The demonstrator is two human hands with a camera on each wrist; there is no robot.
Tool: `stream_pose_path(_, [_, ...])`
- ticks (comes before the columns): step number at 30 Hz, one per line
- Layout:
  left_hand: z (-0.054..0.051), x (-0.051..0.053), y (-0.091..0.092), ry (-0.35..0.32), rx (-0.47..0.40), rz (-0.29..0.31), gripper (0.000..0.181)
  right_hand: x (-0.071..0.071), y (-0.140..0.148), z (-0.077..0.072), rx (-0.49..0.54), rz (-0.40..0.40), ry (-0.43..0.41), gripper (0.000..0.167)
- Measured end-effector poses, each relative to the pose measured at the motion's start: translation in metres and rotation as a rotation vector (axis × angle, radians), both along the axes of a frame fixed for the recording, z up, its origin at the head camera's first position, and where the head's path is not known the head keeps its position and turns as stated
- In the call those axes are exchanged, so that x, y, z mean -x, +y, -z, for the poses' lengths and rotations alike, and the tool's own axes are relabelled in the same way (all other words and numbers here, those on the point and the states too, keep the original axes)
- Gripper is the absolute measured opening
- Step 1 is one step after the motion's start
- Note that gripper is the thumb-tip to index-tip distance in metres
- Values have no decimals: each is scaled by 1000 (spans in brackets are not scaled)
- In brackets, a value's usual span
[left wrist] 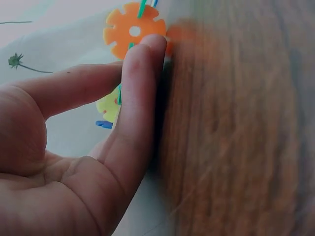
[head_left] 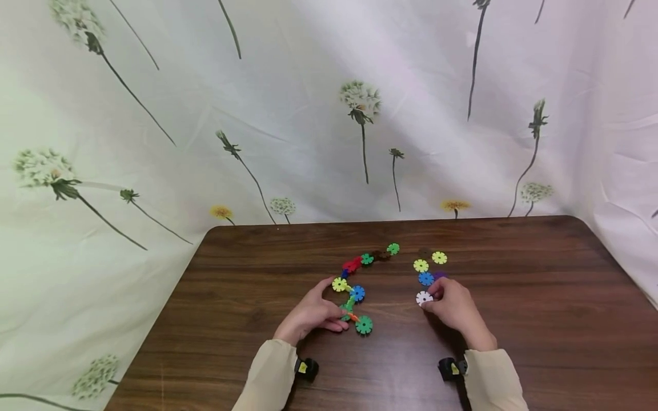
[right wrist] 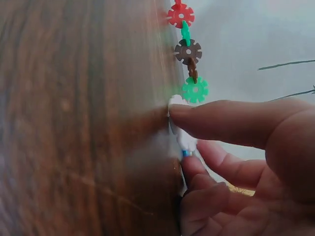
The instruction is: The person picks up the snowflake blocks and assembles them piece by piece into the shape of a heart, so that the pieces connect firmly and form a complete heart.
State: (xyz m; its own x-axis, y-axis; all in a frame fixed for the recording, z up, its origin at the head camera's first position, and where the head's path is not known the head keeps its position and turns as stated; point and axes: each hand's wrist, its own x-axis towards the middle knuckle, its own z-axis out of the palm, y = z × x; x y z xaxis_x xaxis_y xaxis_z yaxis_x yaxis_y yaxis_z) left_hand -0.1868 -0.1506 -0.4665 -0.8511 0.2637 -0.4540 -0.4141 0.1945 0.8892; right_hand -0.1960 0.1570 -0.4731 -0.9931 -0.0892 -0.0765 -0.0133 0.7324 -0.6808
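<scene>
A winding chain of interlocking snowflake discs (head_left: 364, 325) in several colours lies left of the table's middle. My left hand (head_left: 313, 311) pinches a green disc (left wrist: 119, 94) low in this chain, mostly hidden by the fingers. Beside those fingertips is an orange disc (left wrist: 134, 30) in the left wrist view. My right hand (head_left: 456, 305) holds a white disc (head_left: 424, 298) between thumb and fingers. Just past it are a blue disc (head_left: 426, 278) and a purple disc (head_left: 440, 275), the purple one partly covered by the hand.
Two yellow discs, one a yellow disc (head_left: 439, 257), and a dark brown disc (head_left: 424, 252) lie farther back on the right. The chain ends at a green disc (head_left: 393, 249) near the back. A brown wooden table (head_left: 231, 285) meets a flower-printed cloth (head_left: 308, 114) behind.
</scene>
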Motion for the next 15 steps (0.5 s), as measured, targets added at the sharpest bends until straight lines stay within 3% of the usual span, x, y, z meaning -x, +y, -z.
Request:
stream_pose_path(9, [1,-13,5,21,-49,-103,79,-3,-4,-4,49,-45,-24,24])
stream_pose_path(12, [1,-16,6,23,-70,-122,75,-4,-10,-3,109,-113,-12,19])
stream_pose_path(15, [0,-18,6,41,-37,-128,74,-4,-18,1,170,-213,17,15])
